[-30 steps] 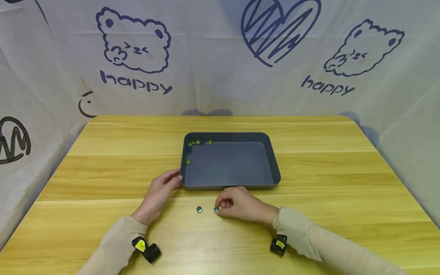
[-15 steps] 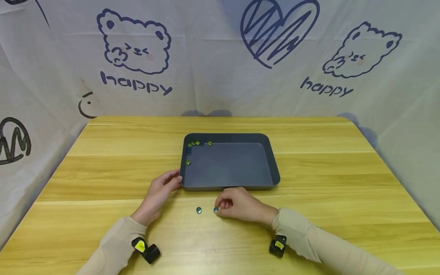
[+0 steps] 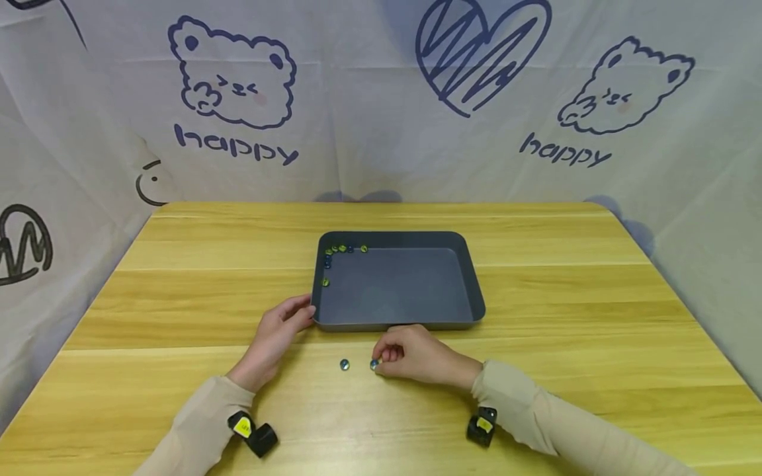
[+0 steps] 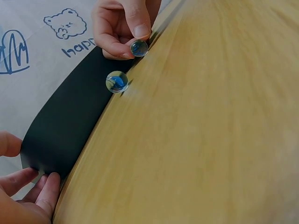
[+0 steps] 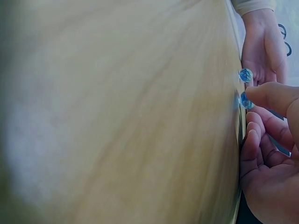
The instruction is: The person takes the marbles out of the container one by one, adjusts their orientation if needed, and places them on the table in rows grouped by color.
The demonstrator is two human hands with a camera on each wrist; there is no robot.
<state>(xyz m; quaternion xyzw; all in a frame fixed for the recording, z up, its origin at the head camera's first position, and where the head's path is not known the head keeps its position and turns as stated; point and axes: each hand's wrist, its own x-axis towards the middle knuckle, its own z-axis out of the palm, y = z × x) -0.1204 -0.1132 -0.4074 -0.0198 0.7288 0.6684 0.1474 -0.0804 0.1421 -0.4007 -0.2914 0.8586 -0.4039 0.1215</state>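
Observation:
In the head view, my left hand rests its fingers and thumb, mostly relaxed, against the left front corner of a dark grey rectangular tray. The left wrist view shows its fingertips touching the tray's outer wall. Just in front of the tray, my right hand pinches a clear glass marble with a blue core between thumb and forefinger, low at the table. A second blue-cored marble lies on the wood to its left, apart from both hands.
Inside the tray, several yellow-green marbles and blue marbles line the far left corner and left side. The wooden table ends at a white cloth backdrop with drawings. A black camera is strapped to each wrist.

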